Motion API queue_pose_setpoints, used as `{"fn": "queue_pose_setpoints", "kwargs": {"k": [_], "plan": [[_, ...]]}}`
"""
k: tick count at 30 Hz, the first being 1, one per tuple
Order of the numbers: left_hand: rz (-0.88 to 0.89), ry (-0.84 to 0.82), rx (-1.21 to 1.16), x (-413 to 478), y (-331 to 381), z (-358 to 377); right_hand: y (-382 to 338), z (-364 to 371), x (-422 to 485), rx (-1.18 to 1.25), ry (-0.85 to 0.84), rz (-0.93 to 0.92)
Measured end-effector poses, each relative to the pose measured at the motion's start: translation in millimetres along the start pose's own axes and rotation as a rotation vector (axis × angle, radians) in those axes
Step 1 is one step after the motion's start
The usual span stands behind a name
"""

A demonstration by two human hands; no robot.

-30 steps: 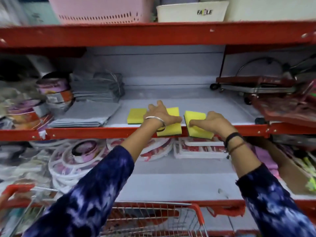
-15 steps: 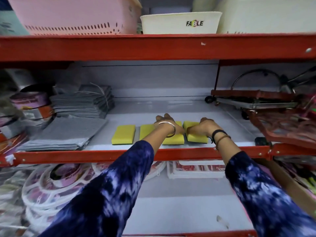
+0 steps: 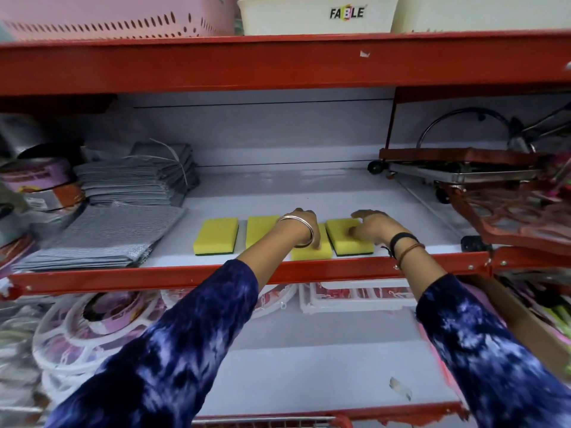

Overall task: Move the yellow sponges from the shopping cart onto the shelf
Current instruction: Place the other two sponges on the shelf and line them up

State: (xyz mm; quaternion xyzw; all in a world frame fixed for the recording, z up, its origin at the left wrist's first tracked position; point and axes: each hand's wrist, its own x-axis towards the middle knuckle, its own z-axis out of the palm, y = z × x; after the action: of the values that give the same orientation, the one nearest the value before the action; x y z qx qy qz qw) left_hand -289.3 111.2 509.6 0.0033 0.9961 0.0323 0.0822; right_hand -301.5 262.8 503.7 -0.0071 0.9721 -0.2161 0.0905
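both hands loose – left hand (image 3: 301,225) and right hand (image 3: 375,225) now lifting off yellow sponges (image 3: 347,239) on shelf (image 3: 401,211)

Both arms reach forward, sleeves in mottled dark blue pushed back to mid-forearm. The left hand (image 3: 304,225) lies palm down with fingers bent forward, a metal bangle (image 3: 298,225) round its wrist. The right hand (image 3: 375,225) is also palm down, fingers spread and loosely open, with 2 bands (image 3: 404,244) on its wrist.
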Motion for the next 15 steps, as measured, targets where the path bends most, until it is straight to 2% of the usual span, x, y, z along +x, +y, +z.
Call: {"fn": "queue_pose_setpoints", "kwargs": {"k": [15], "plan": [[0.033,0.056,-0.041,-9,-6,20,7,12,-25,0.030,0.025,-0.006]]}}
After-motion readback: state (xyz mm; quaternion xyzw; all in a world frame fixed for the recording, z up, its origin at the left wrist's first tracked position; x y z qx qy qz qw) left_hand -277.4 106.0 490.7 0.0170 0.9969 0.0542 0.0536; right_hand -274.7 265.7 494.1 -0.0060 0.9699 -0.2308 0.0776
